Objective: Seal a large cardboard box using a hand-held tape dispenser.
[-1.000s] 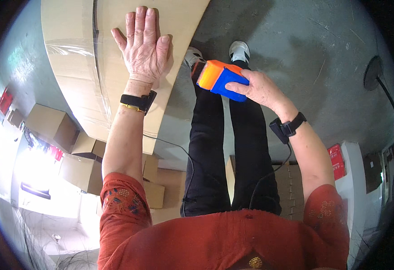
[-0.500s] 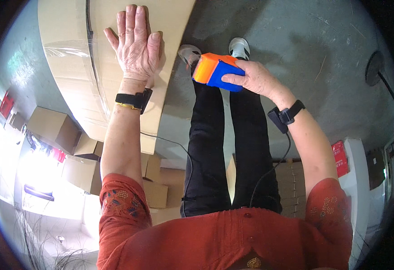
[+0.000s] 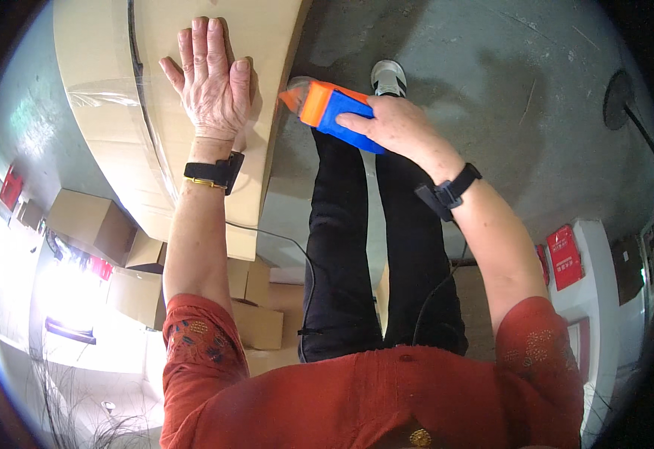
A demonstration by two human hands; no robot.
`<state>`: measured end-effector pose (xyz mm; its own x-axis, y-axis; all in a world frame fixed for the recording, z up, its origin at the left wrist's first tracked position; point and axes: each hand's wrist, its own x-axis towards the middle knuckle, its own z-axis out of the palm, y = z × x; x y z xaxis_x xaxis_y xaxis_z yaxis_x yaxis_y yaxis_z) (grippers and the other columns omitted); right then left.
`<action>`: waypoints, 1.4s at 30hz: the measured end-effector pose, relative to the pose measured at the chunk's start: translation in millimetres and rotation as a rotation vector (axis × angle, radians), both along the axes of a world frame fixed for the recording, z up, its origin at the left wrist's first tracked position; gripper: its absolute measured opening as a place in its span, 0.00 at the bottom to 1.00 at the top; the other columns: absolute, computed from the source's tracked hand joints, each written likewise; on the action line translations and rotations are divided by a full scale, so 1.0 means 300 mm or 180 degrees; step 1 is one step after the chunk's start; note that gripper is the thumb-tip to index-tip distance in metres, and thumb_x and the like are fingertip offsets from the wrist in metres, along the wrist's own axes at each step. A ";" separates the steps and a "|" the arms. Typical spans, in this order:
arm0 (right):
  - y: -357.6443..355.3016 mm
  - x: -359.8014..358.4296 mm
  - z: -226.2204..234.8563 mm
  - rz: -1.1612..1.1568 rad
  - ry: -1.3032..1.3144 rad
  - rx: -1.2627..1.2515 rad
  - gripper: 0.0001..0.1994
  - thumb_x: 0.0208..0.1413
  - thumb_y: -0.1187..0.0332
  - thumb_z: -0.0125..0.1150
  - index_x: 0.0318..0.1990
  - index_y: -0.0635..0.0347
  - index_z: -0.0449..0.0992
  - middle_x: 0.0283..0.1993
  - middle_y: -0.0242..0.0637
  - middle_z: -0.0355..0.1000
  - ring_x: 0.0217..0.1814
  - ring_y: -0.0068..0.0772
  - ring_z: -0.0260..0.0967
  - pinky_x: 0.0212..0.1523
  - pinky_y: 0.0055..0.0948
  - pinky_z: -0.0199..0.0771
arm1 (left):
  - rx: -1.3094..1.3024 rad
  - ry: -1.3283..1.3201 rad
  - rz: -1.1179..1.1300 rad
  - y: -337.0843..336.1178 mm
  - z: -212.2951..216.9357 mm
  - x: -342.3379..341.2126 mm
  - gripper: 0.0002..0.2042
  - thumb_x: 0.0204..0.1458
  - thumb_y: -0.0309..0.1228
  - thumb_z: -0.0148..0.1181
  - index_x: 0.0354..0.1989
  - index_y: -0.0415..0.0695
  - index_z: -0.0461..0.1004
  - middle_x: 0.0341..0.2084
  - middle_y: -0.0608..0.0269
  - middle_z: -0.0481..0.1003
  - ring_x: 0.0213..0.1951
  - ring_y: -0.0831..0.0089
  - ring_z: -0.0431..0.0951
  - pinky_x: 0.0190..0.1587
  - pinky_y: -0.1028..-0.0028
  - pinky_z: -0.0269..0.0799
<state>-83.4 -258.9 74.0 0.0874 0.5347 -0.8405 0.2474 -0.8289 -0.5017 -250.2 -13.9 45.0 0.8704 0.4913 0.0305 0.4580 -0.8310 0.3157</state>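
Observation:
A large cardboard box point(image 3: 95, 52) stands at the upper left, with a dark slit running along its top and clear tape point(image 3: 110, 93) stuck across that slit. My left hand point(image 3: 213, 97) lies flat on this box, to the right of the slit, with its fingers spread. My right hand point(image 3: 401, 123) grips an orange and blue tape dispenser point(image 3: 342, 116), thumb on the blue side. The dispenser's orange tip points left and is beside the box's right edge. Whether tape runs from it to the box I cannot tell.
Smaller cardboard boxes point(image 3: 91, 224) are piled at the lower left. A thin cable point(image 3: 289, 239) hangs between the big box and my legs. To the right, a round black base point(image 3: 620, 101) stands on the grey floor point(image 3: 491, 45), and red packets point(image 3: 564, 257) are by a white wall.
My right hand has moved left with the tape dispenser, bringing its tip close to the box's edge. My left hand stays flat on the box; the whole view has shifted slightly.

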 end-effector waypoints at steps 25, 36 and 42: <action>0.377 -0.102 0.187 0.0402 -0.0944 -0.0490 0.14 0.57 0.61 0.59 0.39 0.58 0.87 0.43 0.49 0.83 0.49 0.50 0.82 0.49 0.44 0.81 | -0.0093 0.0516 0.0199 -0.026 0.092 0.051 0.32 0.68 0.50 0.36 0.79 0.55 0.48 0.79 0.62 0.47 0.79 0.56 0.42 0.75 0.38 0.23; 0.501 -0.156 0.145 0.0862 -0.0599 -0.0974 0.16 0.59 0.61 0.58 0.50 0.53 0.85 0.56 0.43 0.80 0.60 0.48 0.77 0.56 0.40 0.78 | -0.0249 0.0813 0.0406 -0.044 0.118 0.045 0.34 0.68 0.49 0.41 0.79 0.50 0.48 0.79 0.57 0.45 0.80 0.54 0.39 0.74 0.34 0.23; 0.251 -0.274 0.059 0.1039 -0.0137 -0.0950 0.25 0.57 0.44 0.59 0.47 0.56 0.85 0.51 0.49 0.81 0.55 0.53 0.78 0.55 0.46 0.77 | -0.0507 0.0549 0.0174 -0.021 0.211 0.070 0.34 0.69 0.48 0.41 0.79 0.46 0.47 0.78 0.53 0.47 0.79 0.52 0.43 0.76 0.40 0.22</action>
<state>-165.6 -183.7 91.8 -0.0076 0.2747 -0.9615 0.5357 -0.8108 -0.2359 -229.2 -20.3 108.4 0.8280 0.5246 -0.1979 0.5595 -0.7495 0.3540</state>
